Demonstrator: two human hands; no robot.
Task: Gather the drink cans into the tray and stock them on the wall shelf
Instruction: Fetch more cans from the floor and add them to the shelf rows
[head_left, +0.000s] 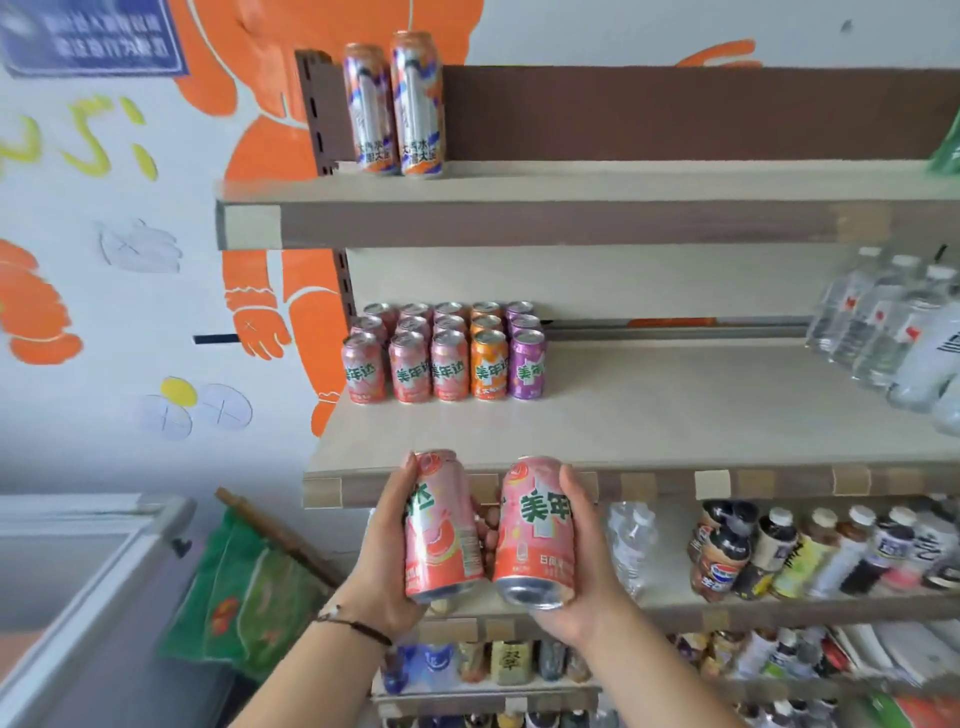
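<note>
Pink cans, one in our left hand (387, 540) and one in our right hand (582, 551), wait below the shelf (623, 415). We squeeze their smooth, hard, probably heavy middles.

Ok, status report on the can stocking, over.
Left hand holds a pink can; right hand holds another pink can. Both raised at the front edge of the middle shelf. Cans stand at back left; space beside them open.
</note>
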